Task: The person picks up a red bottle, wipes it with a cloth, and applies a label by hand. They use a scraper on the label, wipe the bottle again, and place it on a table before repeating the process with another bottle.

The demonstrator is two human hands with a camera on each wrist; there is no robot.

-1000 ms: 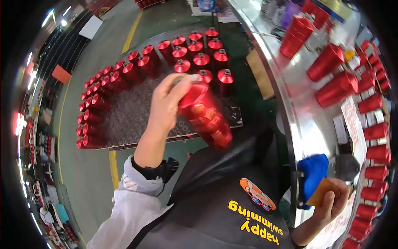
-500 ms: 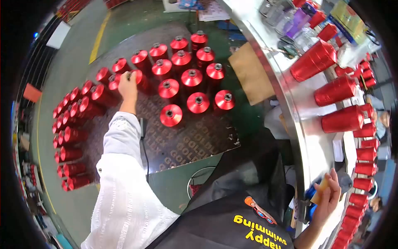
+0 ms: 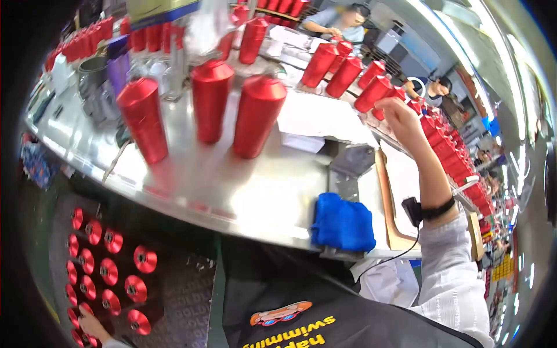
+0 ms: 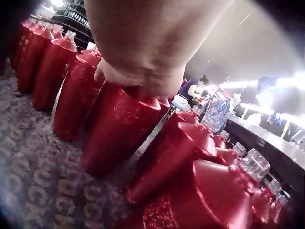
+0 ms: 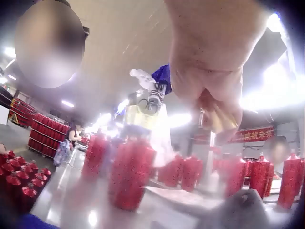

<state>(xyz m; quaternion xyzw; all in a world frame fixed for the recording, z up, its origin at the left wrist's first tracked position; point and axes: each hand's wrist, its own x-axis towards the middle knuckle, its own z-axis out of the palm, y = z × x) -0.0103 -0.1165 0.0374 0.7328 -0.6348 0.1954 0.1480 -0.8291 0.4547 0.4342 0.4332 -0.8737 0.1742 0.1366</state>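
Observation:
At the lower left of the head view my left hand is down among red bottles standing on a low platform. In the left wrist view that hand is over the top of a red bottle, its thumb at the shoulder and its other fingers hidden. My right hand is raised over the far side of the metal table, overlapping a red bottle in the row there. In the right wrist view a yellowish flat pad shows in the curled fingers of that hand.
Three red bottles, one of them the tall bottle, stand on the metal table. A blue cloth lies by the near edge, beside a grey box-like stand. Another person sits across the table.
The head view has swung right from the platform to the table. My left hand, which carried a bottle over, stays at the platform; my right hand has reached out across the table with the pad.

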